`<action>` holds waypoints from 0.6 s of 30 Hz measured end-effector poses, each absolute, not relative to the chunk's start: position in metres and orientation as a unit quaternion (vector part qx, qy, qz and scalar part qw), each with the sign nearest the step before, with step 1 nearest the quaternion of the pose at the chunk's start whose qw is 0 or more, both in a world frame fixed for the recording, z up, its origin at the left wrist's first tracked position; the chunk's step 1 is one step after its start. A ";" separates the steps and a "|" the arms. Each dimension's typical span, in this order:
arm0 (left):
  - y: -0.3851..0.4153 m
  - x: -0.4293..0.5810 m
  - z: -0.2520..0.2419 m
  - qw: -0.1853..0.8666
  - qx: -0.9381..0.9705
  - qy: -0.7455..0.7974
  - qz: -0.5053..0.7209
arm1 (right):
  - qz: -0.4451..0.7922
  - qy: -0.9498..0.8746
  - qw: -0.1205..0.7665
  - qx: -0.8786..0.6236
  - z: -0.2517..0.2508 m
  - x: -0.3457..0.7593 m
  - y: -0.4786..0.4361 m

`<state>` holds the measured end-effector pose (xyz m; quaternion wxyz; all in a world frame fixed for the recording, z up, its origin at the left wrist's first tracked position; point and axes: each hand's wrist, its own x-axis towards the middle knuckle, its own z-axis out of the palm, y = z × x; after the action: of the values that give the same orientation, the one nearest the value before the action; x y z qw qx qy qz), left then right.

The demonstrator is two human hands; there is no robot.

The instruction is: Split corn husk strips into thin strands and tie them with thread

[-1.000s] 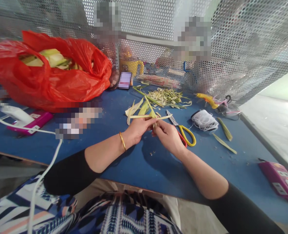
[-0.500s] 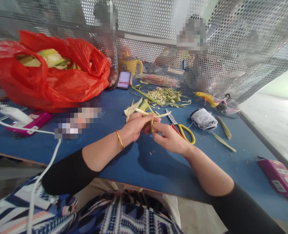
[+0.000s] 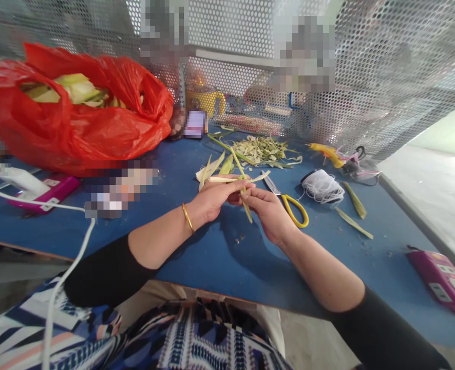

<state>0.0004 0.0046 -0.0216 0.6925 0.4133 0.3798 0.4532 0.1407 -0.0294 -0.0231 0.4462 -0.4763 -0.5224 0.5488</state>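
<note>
Over the blue table (image 3: pixel 220 257), my left hand (image 3: pixel 212 196) and my right hand (image 3: pixel 268 211) meet at the fingertips. Both pinch thin yellow-green leaf strips (image 3: pixel 243 190) that cross one another. One strip points down past my right thumb, others fan out to the left and right. A gold bangle (image 3: pixel 188 218) circles my left wrist. Yellow-handled scissors (image 3: pixel 287 201) lie just beyond my right hand.
A red plastic bag (image 3: pixel 77 123) full of leaves fills the back left. Leaf trimmings (image 3: pixel 260 149) pile up near the mesh wall. A ball of white thread (image 3: pixel 322 186), loose leaf pieces (image 3: pixel 354 222), pink boxes (image 3: pixel 441 280) and a white cable (image 3: pixel 69 272) lie about.
The strip between my hands has swung from upright to pointing down and to the right. My hands have shifted slightly away from me.
</note>
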 end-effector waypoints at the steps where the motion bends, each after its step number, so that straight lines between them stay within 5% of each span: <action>1: 0.006 0.000 -0.022 0.701 0.402 0.376 0.454 | 0.542 -0.530 0.446 -0.475 -0.022 0.141 -0.030; 18: 0.011 -0.003 -0.019 0.724 0.374 0.368 0.448 | 0.478 -0.639 0.331 -0.503 -0.019 0.144 -0.028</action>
<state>-0.0031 0.0106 -0.0188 0.7243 0.3738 0.3680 0.4475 0.1441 -0.0280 -0.0192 0.3306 -0.5029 -0.6394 0.4784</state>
